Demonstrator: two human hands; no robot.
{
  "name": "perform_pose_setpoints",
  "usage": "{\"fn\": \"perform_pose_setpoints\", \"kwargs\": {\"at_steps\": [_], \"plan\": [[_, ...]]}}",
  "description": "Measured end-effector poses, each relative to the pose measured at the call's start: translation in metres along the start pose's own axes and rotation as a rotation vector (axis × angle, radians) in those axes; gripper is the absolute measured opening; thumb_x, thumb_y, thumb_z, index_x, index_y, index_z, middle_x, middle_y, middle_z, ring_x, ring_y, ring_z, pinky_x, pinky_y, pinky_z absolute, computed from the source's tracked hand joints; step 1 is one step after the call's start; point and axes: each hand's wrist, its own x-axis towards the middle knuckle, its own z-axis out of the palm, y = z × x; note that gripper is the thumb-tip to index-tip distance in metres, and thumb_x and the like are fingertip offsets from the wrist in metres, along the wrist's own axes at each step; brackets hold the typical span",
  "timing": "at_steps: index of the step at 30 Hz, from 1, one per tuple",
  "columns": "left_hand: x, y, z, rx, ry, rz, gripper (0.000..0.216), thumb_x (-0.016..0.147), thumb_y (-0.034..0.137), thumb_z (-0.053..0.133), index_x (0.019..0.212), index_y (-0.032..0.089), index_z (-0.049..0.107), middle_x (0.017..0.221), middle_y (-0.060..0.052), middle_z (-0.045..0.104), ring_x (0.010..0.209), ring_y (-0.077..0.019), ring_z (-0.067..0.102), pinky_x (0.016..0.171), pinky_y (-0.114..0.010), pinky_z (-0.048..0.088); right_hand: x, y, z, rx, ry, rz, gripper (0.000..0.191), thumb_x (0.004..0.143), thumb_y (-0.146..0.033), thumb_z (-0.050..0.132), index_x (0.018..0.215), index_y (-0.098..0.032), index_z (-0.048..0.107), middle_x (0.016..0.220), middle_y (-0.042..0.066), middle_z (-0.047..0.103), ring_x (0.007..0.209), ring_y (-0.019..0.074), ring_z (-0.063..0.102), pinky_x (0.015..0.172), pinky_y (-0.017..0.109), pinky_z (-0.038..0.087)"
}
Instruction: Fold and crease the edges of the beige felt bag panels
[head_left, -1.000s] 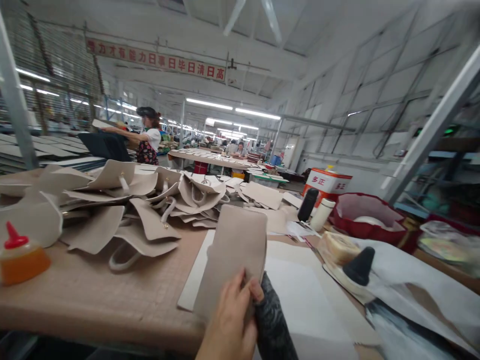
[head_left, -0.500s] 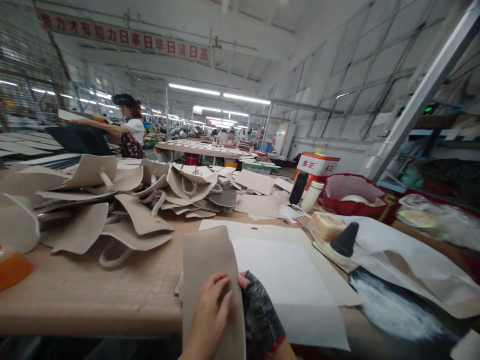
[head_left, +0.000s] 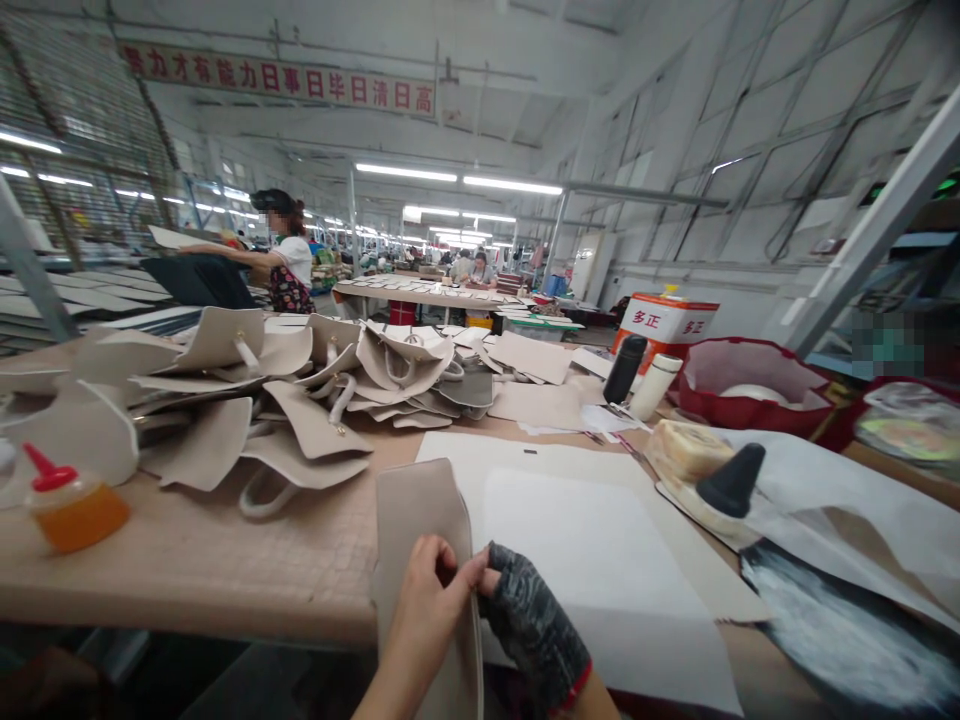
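Observation:
A beige leather panel [head_left: 420,520] stands upright at the near edge of the workbench [head_left: 225,570]. My left hand [head_left: 427,610] is bare and its fingers curl round the panel's right edge. My right hand [head_left: 529,620], in a dark knitted glove, pinches the same edge from the other side. Both hands meet low in the middle of the view. Just beyond them lies a white sheet [head_left: 600,560] on a larger cream board [head_left: 525,465].
Several beige bag pieces with handles [head_left: 300,400] are heaped at the left and middle. An orange squeeze bottle with a red tip [head_left: 71,505] stands at the left. A black cone-topped glue pot [head_left: 731,480], two bottles [head_left: 637,375] and a red basket [head_left: 750,395] stand at the right. A person [head_left: 289,265] works far behind.
The panel has come down and nearer to me. My left hand moved from lying flat on its face to curling over its right edge, meeting the gloved right hand there. The camera has tilted.

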Motion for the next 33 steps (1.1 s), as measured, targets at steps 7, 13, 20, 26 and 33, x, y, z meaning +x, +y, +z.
{"fn": "perform_pose_setpoints", "kwargs": {"at_steps": [7, 13, 20, 26, 33], "plan": [[-0.002, -0.003, -0.006, 0.048, -0.016, 0.06, 0.031, 0.081, 0.047, 0.044, 0.064, 0.021, 0.039, 0.067, 0.002, 0.042, 0.065, -0.0178, 0.047, 0.061, -0.029, 0.037, 0.005, -0.008, 0.018, 0.128, 0.041, 0.084, 0.028, 0.082, -0.038, 0.047, 0.07, -0.016, 0.058, 0.064, 0.001, 0.055, 0.062, 0.0144, 0.051, 0.058, 0.025, 0.043], [-0.013, -0.002, -0.008, 0.197, 0.035, 0.136, 0.021, 0.084, 0.035, 0.04, 0.068, 0.021, 0.042, 0.069, 0.0, 0.048, 0.065, -0.0183, 0.051, 0.06, -0.03, 0.04, 0.006, -0.007, 0.023, 0.161, 0.089, 0.137, 0.023, 0.073, -0.038, 0.056, 0.065, -0.017, 0.061, 0.062, 0.001, 0.056, 0.061, 0.0157, 0.05, 0.058, 0.026, 0.043], [-0.018, -0.01, -0.001, 0.371, 0.107, 0.255, 0.019, 0.089, 0.029, 0.033, 0.075, 0.022, 0.044, 0.076, -0.003, 0.05, 0.073, -0.0212, 0.053, 0.064, -0.033, 0.042, 0.007, -0.002, 0.035, 0.191, 0.164, 0.146, 0.026, 0.074, -0.04, 0.054, 0.062, -0.018, 0.059, 0.06, 0.002, 0.055, 0.064, 0.0174, 0.053, 0.063, 0.026, 0.045], [-0.016, -0.008, -0.004, 0.33, 0.055, 0.245, 0.022, 0.09, 0.03, 0.031, 0.076, 0.021, 0.046, 0.079, -0.003, 0.049, 0.077, -0.0211, 0.052, 0.069, -0.035, 0.042, 0.003, -0.01, 0.039, 0.206, 0.193, 0.137, 0.028, 0.075, -0.044, 0.052, 0.066, -0.018, 0.06, 0.065, 0.002, 0.056, 0.068, 0.0171, 0.053, 0.068, 0.026, 0.045], [-0.014, -0.004, -0.012, 0.164, 0.009, 0.156, 0.026, 0.089, 0.038, 0.033, 0.076, 0.021, 0.047, 0.079, -0.004, 0.051, 0.077, -0.0209, 0.052, 0.069, -0.035, 0.042, 0.006, -0.008, 0.032, 0.179, 0.151, 0.221, 0.032, 0.073, -0.048, 0.055, 0.064, -0.017, 0.06, 0.059, 0.001, 0.054, 0.056, 0.0145, 0.049, 0.053, 0.025, 0.043]]}}
